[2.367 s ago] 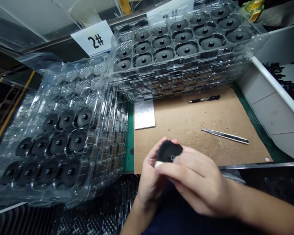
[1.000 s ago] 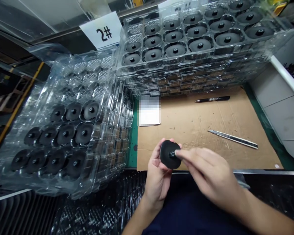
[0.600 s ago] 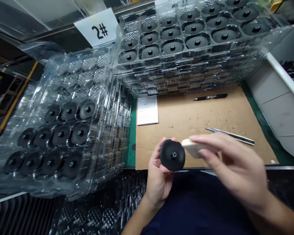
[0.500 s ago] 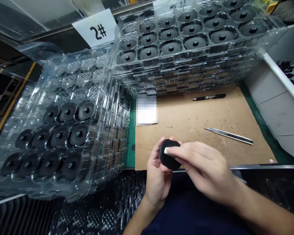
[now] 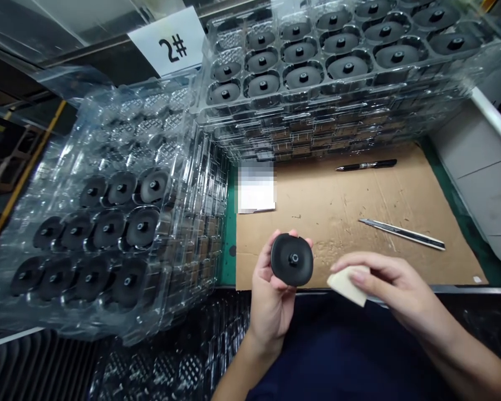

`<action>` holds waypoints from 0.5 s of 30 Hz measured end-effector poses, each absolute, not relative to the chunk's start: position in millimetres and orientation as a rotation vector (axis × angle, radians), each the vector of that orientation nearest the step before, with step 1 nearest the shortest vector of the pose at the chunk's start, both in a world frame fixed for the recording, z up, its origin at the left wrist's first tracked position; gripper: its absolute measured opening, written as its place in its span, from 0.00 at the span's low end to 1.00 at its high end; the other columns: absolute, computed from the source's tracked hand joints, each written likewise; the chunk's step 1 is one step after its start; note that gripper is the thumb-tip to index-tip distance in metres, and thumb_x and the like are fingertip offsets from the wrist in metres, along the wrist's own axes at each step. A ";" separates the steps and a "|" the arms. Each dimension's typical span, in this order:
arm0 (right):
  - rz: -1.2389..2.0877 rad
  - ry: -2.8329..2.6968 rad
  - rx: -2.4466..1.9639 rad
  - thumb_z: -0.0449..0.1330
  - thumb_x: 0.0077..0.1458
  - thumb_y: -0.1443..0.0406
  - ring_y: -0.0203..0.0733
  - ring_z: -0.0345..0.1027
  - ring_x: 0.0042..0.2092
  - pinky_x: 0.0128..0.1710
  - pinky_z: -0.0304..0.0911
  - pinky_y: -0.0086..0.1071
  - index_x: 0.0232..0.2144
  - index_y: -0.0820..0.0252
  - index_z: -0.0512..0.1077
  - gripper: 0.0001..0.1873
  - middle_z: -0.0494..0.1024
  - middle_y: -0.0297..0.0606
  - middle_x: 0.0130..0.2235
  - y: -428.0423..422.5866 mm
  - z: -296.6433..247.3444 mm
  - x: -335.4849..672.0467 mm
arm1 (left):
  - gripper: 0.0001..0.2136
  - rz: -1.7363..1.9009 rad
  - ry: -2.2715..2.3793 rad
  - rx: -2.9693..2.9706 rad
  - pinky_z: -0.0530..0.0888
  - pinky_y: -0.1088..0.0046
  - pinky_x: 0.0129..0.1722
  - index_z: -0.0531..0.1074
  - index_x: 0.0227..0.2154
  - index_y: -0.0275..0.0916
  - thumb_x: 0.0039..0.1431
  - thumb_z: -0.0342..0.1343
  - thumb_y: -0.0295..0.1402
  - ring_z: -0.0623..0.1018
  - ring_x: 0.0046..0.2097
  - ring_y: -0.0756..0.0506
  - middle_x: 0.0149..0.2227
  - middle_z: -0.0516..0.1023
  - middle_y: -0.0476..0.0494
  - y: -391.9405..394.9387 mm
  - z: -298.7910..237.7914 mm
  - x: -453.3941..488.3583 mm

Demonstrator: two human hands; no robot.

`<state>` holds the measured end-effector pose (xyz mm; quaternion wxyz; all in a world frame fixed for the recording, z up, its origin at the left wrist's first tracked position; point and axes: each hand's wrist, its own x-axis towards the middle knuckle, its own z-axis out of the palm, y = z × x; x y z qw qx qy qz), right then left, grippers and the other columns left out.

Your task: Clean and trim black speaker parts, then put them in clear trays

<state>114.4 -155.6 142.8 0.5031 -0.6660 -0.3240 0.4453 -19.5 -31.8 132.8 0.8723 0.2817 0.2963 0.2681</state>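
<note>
A round-cornered black disc-shaped part (image 5: 286, 270) with a small raised hub in its middle rests in my left hand (image 5: 271, 303), whose fingers grip it round the edge. Its hub side faces up toward me. To the right, apart from the disc, my right hand (image 5: 384, 284) pinches a folded cream-coloured cloth (image 5: 348, 285) between thumb and fingers. Both hands are over the near edge of a brown cardboard sheet (image 5: 309, 192). Similar black parts sit in the clear plastic tray (image 5: 121, 328) on the left.
Another stack of clear trays (image 5: 317, 131) with black parts stands at the back. A pen (image 5: 367, 165) and a slim craft knife (image 5: 403, 234) lie on the cardboard, beside a white paper (image 5: 256, 197). A "2#" sign (image 5: 171, 42) stands behind; a pale bin wall (image 5: 476, 167) is at right.
My right hand has drawn away from the disc to the right, with the cloth now plainly showing. The disc's hub has come into sight; my left hand still holds it.
</note>
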 end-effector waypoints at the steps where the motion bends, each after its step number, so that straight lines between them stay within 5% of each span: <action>1: 1.055 -0.690 -1.655 0.54 0.58 0.59 0.38 0.71 0.39 0.35 0.66 0.27 0.39 0.56 0.74 0.12 0.78 0.37 0.40 -161.4 136.2 116.4 | 0.25 0.555 0.623 0.589 0.73 0.66 0.49 0.70 0.46 0.48 0.42 0.67 0.33 0.76 0.48 0.40 0.49 0.74 0.47 -31.0 132.8 -20.1; 8: 0.518 -0.809 -1.789 0.54 0.58 0.65 0.38 0.68 0.47 0.41 0.65 0.29 0.49 0.52 0.68 0.15 0.73 0.35 0.48 -141.6 164.6 104.7 | 0.23 0.518 0.630 0.585 0.72 0.69 0.49 0.69 0.48 0.48 0.47 0.65 0.34 0.74 0.51 0.42 0.51 0.73 0.46 -37.7 131.6 -15.3; 11: 0.299 -1.190 -1.634 0.52 0.58 0.70 0.38 0.67 0.42 0.43 0.62 0.34 0.50 0.59 0.66 0.17 0.75 0.38 0.43 -120.8 177.8 90.6 | 0.21 0.499 0.625 0.568 0.70 0.68 0.52 0.68 0.49 0.46 0.50 0.62 0.36 0.73 0.51 0.42 0.51 0.73 0.45 -37.9 131.5 -19.2; 15: 0.463 -1.499 -1.551 0.50 0.58 0.72 0.36 0.66 0.35 0.35 0.59 0.34 0.44 0.62 0.68 0.13 0.75 0.37 0.36 -105.0 176.6 86.4 | 0.19 0.549 0.693 0.586 0.71 0.65 0.51 0.68 0.48 0.48 0.52 0.60 0.34 0.74 0.50 0.42 0.49 0.73 0.47 -37.9 132.0 -24.6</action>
